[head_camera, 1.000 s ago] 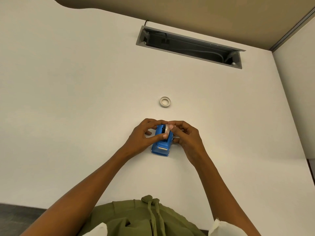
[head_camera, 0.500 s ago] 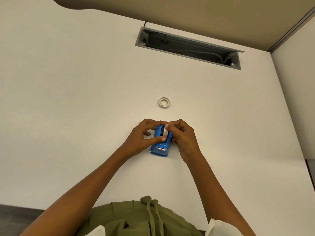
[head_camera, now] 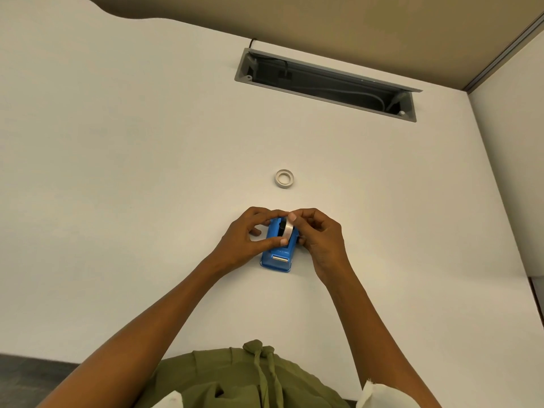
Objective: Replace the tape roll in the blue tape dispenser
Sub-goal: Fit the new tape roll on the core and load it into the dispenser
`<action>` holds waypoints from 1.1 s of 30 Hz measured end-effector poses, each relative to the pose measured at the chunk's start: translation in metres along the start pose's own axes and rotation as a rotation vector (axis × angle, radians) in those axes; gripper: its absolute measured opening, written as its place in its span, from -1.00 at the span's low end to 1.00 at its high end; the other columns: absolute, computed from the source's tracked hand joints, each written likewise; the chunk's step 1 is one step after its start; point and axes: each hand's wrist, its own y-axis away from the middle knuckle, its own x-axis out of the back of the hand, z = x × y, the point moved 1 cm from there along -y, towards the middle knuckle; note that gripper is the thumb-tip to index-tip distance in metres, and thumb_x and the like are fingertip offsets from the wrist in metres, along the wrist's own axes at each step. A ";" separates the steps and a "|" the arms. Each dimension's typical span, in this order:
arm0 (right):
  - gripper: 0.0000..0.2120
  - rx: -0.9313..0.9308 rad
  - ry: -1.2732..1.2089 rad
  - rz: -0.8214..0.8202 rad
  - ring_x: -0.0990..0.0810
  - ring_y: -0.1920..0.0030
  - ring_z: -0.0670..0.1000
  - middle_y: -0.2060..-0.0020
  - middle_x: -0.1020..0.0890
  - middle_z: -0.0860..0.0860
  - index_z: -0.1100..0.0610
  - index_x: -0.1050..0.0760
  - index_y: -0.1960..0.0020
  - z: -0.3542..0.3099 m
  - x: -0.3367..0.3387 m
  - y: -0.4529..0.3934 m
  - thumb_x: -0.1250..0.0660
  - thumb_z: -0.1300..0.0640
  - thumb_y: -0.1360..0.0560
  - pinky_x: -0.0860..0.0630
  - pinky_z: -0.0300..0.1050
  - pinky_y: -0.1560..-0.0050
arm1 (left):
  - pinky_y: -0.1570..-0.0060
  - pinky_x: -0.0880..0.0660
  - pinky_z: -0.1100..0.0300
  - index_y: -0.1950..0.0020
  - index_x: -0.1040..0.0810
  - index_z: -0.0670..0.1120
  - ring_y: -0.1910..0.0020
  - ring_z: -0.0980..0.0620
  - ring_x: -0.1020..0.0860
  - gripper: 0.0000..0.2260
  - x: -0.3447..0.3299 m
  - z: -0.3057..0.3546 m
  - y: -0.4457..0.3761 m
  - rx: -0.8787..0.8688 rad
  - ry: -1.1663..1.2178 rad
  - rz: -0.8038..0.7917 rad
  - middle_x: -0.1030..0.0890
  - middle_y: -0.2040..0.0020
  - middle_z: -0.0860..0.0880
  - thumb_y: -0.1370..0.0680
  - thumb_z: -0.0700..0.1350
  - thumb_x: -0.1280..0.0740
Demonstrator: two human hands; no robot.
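While left hand pinches dispenser steady and right hand grips roll at the cradle, likely seating or lifting; next, square alignment, spare ring untouched.

A white desk fills most of the view, with a grey-framed cable tray recessed near its far edge holding dark cables, a beige partition panel behind it, and olive-green clothing with a knotted drawstring at the near edge.
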 end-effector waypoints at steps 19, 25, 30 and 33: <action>-0.92 -0.039 0.097 -0.018 -0.50 0.24 0.00 0.32 -0.57 0.01 0.08 -0.54 0.24 -0.004 -0.001 -0.006 -0.39 0.18 -0.43 -0.46 -0.11 0.23 | 0.08 -0.44 0.43 -0.25 -0.46 0.13 -0.11 0.12 -0.50 -0.56 0.000 0.000 0.001 0.001 -0.023 0.000 -0.50 -0.19 0.05 -0.40 0.01 -0.45; -0.91 -0.096 0.063 -0.020 -0.50 0.27 0.00 0.28 -0.56 0.06 0.12 -0.54 0.21 -0.006 -0.001 -0.008 -0.38 0.15 -0.46 -0.47 -0.12 0.23 | 0.05 -0.42 0.46 -0.26 -0.45 0.15 -0.12 0.15 -0.49 -0.52 0.001 -0.001 0.001 -0.013 -0.022 -0.014 -0.48 -0.18 0.06 -0.37 -0.02 -0.48; -0.91 -0.081 0.036 0.011 -0.54 0.23 -0.01 0.25 -0.62 0.03 0.14 -0.58 0.14 -0.005 -0.001 -0.008 -0.41 0.11 -0.45 -0.50 -0.12 0.20 | 0.06 -0.44 0.46 -0.23 -0.45 0.20 -0.12 0.15 -0.49 -0.54 0.000 -0.002 0.001 0.003 -0.006 0.001 -0.49 -0.18 0.07 -0.37 0.01 -0.48; -0.85 -0.042 0.062 0.004 -0.57 0.19 0.00 0.23 -0.64 0.06 0.14 -0.60 0.12 -0.004 0.002 -0.002 -0.41 0.05 -0.45 -0.54 -0.07 0.15 | 0.07 -0.43 0.47 -0.18 -0.43 0.26 -0.11 0.16 -0.49 -0.56 0.000 -0.001 0.000 0.001 -0.003 0.002 -0.49 -0.16 0.08 -0.37 0.02 -0.47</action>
